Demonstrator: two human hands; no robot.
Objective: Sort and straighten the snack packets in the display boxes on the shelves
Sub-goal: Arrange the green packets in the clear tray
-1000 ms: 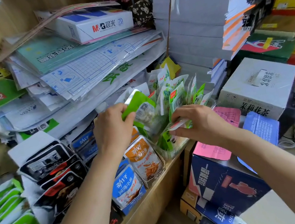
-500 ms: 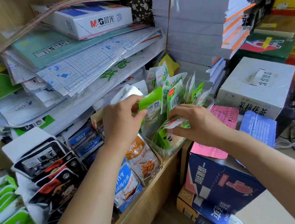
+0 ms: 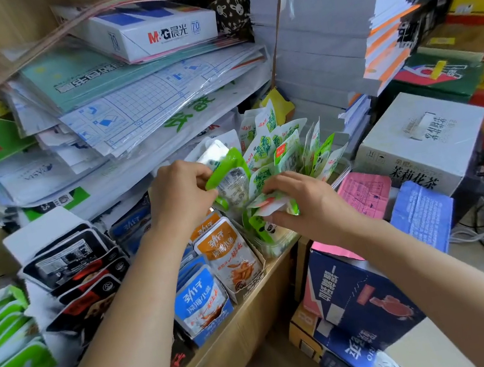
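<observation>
On the right end of the shelf [image 3: 230, 344], green packets [image 3: 285, 150] stand fanned in a clear tub [image 3: 279, 246]. One green packet [image 3: 230, 182] is out of the row at its left side, tilted, with its printed back facing the camera. Half a second ago it stood upright against the row; it has since come away leftward and leaned over. The left hand [image 3: 180, 191] holds it in a narrow grip, thumb and fingertips pinching the packet's left edge, so the packet juts right from the fingers toward the row. The right hand [image 3: 302, 205] has hardly shifted. Its grip is closed on a small bunch [image 3: 270, 207] of packets at the tub's front, fingers curled over the tops and thumb below. The bunch sticks out left of the knuckles, just under the tilted packet. The two hands are near each other but apart.

Left of the tub, orange packets [image 3: 231, 256] sit in an open box beside blue packets [image 3: 200, 300]; black packets [image 3: 79, 276] lie farther left. Above them slump wrapped sheets [image 3: 140, 110] with an M&G box [image 3: 155, 30] on top. Right of the shelf are paper reams [image 3: 322, 39], a white carton [image 3: 415, 146] and a pink sheet [image 3: 365, 194] beside a blue box [image 3: 361, 301].
</observation>
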